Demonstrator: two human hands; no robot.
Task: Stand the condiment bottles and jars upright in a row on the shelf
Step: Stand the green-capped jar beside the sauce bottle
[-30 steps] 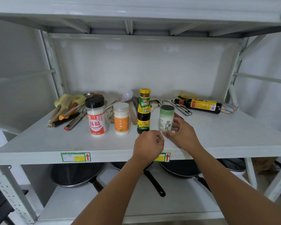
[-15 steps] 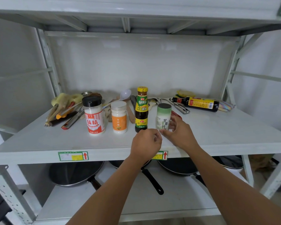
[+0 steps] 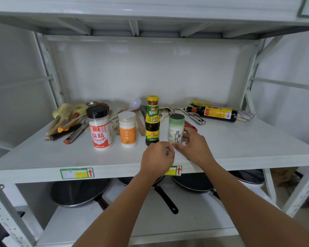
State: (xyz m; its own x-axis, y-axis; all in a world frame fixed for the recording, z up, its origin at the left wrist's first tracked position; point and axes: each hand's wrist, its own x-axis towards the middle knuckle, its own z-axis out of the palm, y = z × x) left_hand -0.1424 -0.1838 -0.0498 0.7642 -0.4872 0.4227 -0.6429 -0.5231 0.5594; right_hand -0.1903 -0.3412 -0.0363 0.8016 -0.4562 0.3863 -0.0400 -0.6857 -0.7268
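Observation:
Four containers stand upright in a row on the white shelf [image 3: 239,150]: a red-labelled shaker with a black cap [image 3: 100,130], a white jar with an orange label [image 3: 127,129], a dark sauce bottle with a yellow cap [image 3: 152,120], and a green-lidded jar [image 3: 176,129]. My right hand [image 3: 193,147] wraps the base of the green-lidded jar, thumb in front and fingers behind. My left hand [image 3: 158,155] is curled just in front of that jar and holds nothing. A dark soy sauce bottle [image 3: 216,113] lies on its side at the back right.
Kitchen tools and a yellow glove [image 3: 68,120] are piled at the back left. Spoons, tongs [image 3: 194,116] and a ladle [image 3: 135,104] lie behind the row. Several black pans [image 3: 80,193] sit on the lower shelf. Shelf uprights stand at both sides.
Both hands stay at the green-lidded jar, which stands in the same spot at the right end of the row. Only the view has shifted slightly.

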